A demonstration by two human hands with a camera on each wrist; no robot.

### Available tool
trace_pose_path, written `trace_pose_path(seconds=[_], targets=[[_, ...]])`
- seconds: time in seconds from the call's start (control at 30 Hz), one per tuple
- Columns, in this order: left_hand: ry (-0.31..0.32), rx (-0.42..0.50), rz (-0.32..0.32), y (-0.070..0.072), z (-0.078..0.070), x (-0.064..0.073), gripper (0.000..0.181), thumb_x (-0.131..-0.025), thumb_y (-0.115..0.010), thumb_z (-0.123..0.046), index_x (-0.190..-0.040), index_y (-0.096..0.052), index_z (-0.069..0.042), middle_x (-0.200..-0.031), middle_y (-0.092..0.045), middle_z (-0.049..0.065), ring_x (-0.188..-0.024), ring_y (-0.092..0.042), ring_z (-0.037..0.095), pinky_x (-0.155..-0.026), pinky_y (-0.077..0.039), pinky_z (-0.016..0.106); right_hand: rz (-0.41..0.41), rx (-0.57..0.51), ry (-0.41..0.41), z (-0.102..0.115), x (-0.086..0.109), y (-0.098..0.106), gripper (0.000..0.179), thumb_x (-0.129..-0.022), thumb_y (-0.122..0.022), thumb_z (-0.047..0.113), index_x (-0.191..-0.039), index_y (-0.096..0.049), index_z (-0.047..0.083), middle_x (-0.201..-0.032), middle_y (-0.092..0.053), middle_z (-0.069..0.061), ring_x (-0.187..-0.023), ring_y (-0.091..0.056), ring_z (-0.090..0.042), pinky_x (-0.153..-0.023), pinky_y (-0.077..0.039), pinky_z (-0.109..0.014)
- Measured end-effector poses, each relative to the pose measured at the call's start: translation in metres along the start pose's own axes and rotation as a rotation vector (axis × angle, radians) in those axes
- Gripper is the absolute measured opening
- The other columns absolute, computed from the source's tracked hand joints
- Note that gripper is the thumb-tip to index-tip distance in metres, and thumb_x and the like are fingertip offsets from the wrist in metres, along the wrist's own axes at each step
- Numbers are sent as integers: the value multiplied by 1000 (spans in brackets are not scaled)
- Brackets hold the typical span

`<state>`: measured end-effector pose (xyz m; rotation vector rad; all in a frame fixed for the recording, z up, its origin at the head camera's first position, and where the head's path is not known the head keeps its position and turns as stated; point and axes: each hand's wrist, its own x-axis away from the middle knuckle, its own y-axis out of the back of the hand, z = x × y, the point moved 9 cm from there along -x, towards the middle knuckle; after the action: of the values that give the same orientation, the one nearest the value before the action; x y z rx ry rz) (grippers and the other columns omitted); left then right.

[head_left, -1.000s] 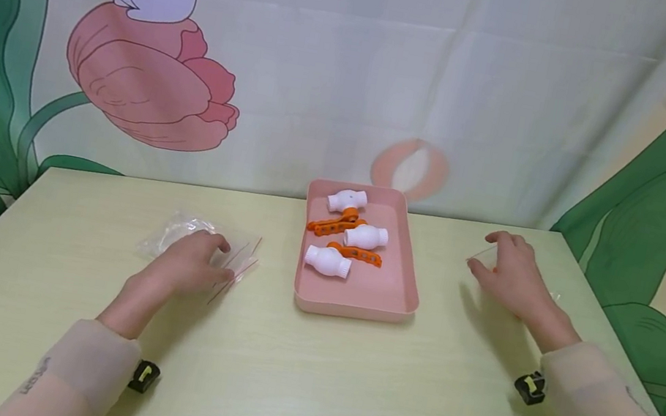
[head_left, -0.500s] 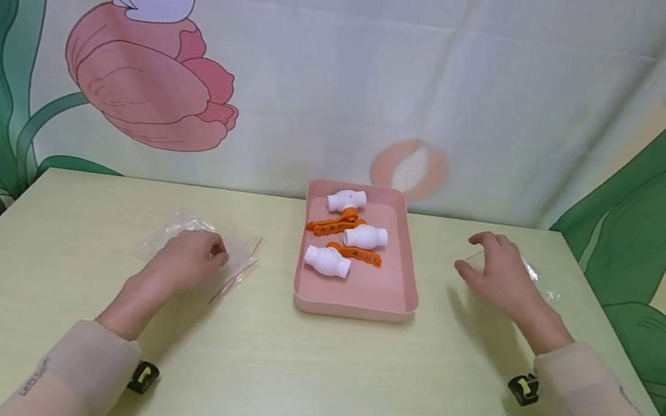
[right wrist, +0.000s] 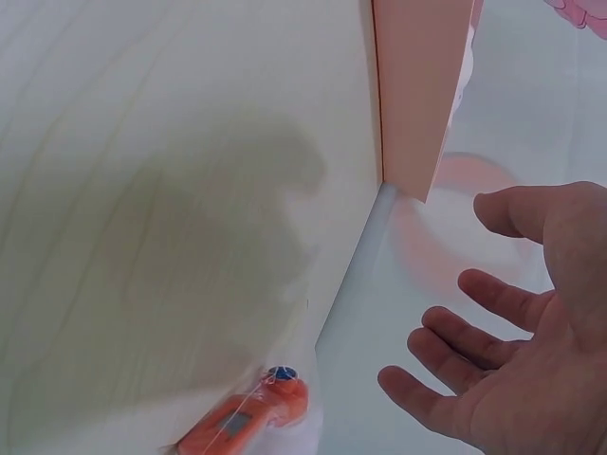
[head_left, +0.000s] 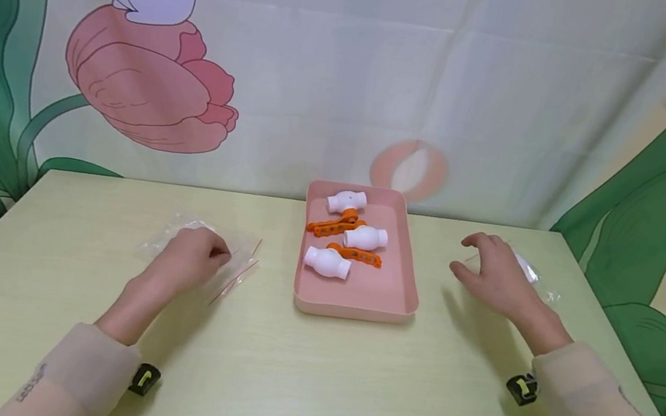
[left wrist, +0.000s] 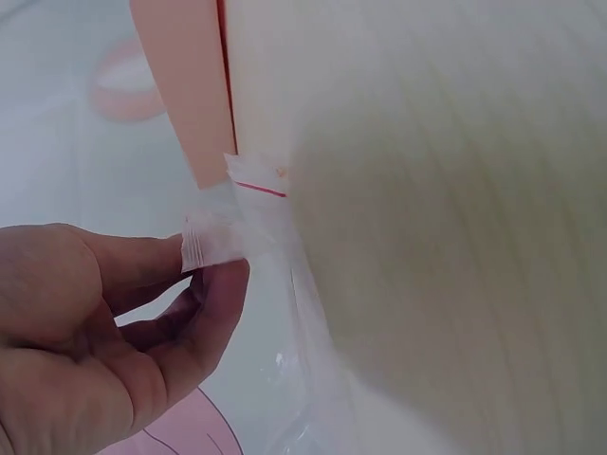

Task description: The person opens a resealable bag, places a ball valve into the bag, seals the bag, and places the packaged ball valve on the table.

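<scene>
My left hand [head_left: 190, 261] pinches the edge of a clear zip bag [head_left: 168, 235] lying on the left of the table. In the left wrist view, the bag's corner [left wrist: 213, 242] is between thumb and fingertips. Over on the right, my right hand [head_left: 501, 278] hovers with fingers spread and nothing in them. Beside and under it lies another clear bag [head_left: 527, 269]. The right wrist view shows an orange piece [right wrist: 237, 417] with a dark blue spot inside that bag, partly cut off by the frame.
A pink tray [head_left: 385, 291] stands between the hands at the back of the table. It holds white ribbed-end fittings [head_left: 326, 262] and orange perforated pieces [head_left: 358, 255]. A printed curtain [head_left: 327, 88] hangs behind the table [head_left: 288, 386].
My left fingers have closed from a spread pose onto the bag's edge. My right hand has shifted slightly left, uncovering more of the right bag. The tray has not moved.
</scene>
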<state>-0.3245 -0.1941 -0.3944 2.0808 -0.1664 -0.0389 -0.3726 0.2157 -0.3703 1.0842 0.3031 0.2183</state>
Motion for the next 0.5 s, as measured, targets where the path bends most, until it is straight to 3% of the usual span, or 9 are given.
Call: trace_pose_path(seconds=[0.33, 0.5], targets=[[29, 69, 19, -2, -8, 3, 15, -96, -62, 1, -104, -74, 6, -95, -69, 15, -85, -59, 28, -75, -54, 38, 1, -17, 24, 9, 2, -3, 42, -100, -64, 18, -131, -55, -10, -132, -57, -29, -124, -51, -45, -104, -42, -58], [-24, 89, -14, 1, -16, 5, 13, -93, -63, 1, -98, -75, 4, -89, -70, 11, -81, -61, 25, -74, -54, 38, -46, -20, 61, 15, 3, -1, 36, -100, -64, 18, -126, -59, -7, -129, -59, -26, -119, -55, -43, -101, -45, -56]])
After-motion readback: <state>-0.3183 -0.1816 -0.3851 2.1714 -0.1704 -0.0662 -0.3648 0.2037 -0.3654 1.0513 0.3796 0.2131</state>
